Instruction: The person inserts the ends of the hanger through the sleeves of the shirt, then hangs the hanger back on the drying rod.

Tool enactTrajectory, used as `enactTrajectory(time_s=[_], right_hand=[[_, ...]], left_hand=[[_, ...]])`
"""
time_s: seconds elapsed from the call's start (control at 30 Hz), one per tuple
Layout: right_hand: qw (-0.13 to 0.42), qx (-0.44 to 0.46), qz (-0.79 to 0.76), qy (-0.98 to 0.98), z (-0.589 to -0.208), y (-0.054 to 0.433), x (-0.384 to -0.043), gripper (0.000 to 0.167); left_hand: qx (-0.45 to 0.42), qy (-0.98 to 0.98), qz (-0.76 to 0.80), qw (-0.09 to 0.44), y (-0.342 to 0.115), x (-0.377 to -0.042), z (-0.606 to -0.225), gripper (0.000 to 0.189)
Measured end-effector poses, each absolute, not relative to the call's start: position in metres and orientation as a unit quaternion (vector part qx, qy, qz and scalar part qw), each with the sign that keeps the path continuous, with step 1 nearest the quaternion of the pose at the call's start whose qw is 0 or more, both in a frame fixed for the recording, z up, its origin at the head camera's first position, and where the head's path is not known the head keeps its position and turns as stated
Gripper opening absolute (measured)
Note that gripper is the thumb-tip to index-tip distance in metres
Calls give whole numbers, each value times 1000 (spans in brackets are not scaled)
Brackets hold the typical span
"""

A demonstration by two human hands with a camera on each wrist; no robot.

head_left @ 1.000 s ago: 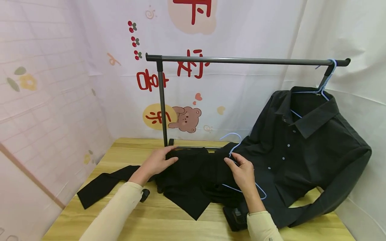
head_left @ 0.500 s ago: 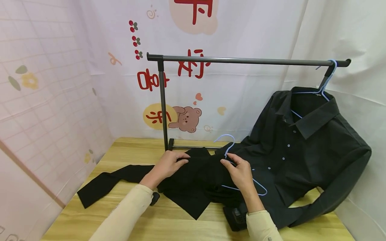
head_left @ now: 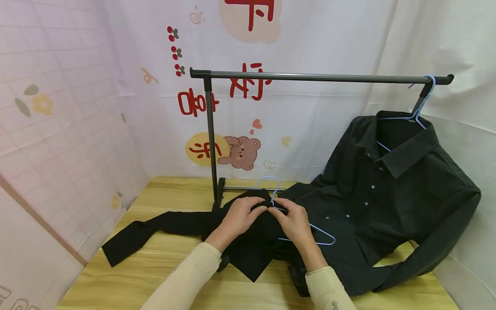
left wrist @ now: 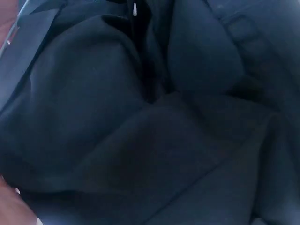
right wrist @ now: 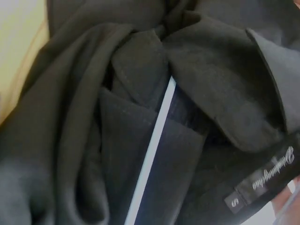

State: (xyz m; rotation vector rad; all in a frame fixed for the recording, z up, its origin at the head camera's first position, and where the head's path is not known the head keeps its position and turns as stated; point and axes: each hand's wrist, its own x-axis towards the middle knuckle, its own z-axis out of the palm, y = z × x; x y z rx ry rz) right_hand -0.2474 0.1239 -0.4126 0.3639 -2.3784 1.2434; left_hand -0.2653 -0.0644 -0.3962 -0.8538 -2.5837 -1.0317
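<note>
A: What is shown in the head view?

B: The collar area of a crumpled black cloth shirt [head_left: 253, 258] is gripped between thumb and fingers by the left hand [head_left: 239, 218]. Just beside it, the neck of a thin light-blue hanger [head_left: 321, 230] appears to be pinched by the right hand [head_left: 292, 220], and the two sets of fingertips are nearly touching. The shirt is spread over the wood-grain table [head_left: 116, 288], in front of a dark metal clothes rack [head_left: 310, 77]; at the rack's right end, a buttoned black shirt [head_left: 410, 193] is hung on another blue hanger [head_left: 422, 107].

A: And from the left wrist?

B: Mostly folds of black cloth are seen. A bit of skin is caught at the lower left, but nothing of the grip can be told from it.

A: The right wrist?

B: The hanger's straight bar is seen running up between the cloth flaps, near a dark label [right wrist: 262, 180] with pale lettering. Only scraps of fingers are shown at the edge.

A: Which step is in hand, then?

B: The collar seems to be being settled round the hanger's neck. For the next move, the neck should be kept steady while the cloth is drawn over the hanger's exposed right corner.
</note>
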Motion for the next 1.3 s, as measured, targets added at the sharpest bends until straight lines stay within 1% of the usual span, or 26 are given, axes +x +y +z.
enactTrajectory(time_s=[0.07,0.23,0.33,0.47,0.6,0.7,0.8,0.87,1.0,1.13,1.23,1.3], right_hand=[[211,119,422,-874,-415,125,-247,31],[215,68,352,-908,-424,135,-248,26],[218,29,339,-915,-429,143,-247,24],[230,-24,358,-905,-434,153,-245,24],[253,-61,393,-882,-437,158,-244,32],[261,-83,411,-870,-438,160,-244,41],[255,-105,427,-861,-438,161,-245,48],[248,-119,438,-855,-438,159,-245,48],[235,-126,433,-861,-437,151,-245,41],[215,-96,411,-881,-439,140,-243,34],[203,-81,413,-884,-441,132,-243,34],[202,-82,424,-879,-441,129,-244,36]], left_hand=[[-271,-883,-370,102,-68,-266,-400,29],[-229,-874,-422,70,-83,-271,-401,34],[-212,-871,-436,74,-92,-274,-400,34],[-178,-867,-456,97,-103,-279,-400,31],[-140,-852,-492,115,-111,-283,-400,27],[-120,-843,-512,116,-116,-284,-398,25],[-107,-837,-526,109,-120,-285,-397,24],[-102,-832,-535,107,-122,-285,-394,22],[-97,-828,-541,111,-123,-284,-390,17],[-112,-821,-547,118,-119,-282,-383,18],[-134,-805,-566,112,-117,-279,-376,23],[-152,-793,-581,103,-116,-277,-372,25]])
